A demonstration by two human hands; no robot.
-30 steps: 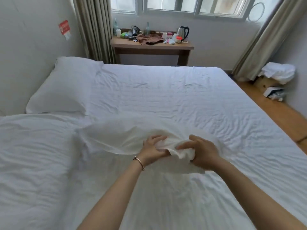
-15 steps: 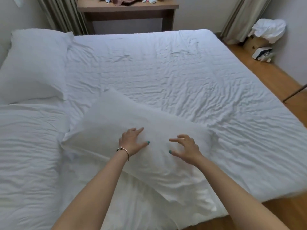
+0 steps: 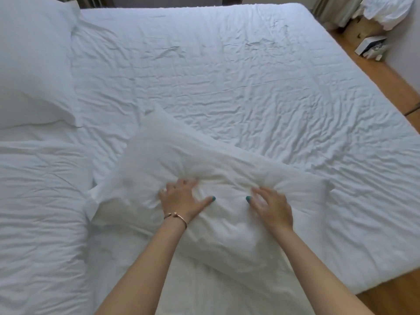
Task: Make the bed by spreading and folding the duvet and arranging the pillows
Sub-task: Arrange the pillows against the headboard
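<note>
Head view, looking down across the bed: at the far left a white pillow [image 3: 34,64] lies flat at the head of the mattress, its near corner just touching the wrinkled sheet [image 3: 227,76]. Below it, along the left edge, the duvet [image 3: 38,212] lies bunched in soft folds, its inner edge close beside the second pillow.

That second pillow [image 3: 163,155] sits near the middle of the bed, turned at a slant, one corner pointing up toward the far side and its near end close to the bed's edge. The person's left hand [image 3: 181,198] presses down on it, fingers spread and sunk into the cloth, which gathers in creases around them; a thin bracelet [image 3: 176,218] circles that wrist. Just to the right, well within the same pillow, the right hand [image 3: 272,204] also rests on top with fingers spread and slightly bent, pressing rather than pinching. Both thumbs point toward each other, their nails painted teal.

Farther right the sheet runs on, crumpled, to the mattress edge, beyond which the wooden floor [image 3: 397,92] shows. In the top right corner a cardboard box [image 3: 361,28] stands by the wall with white cloth [image 3: 386,7] heaped on it.
</note>
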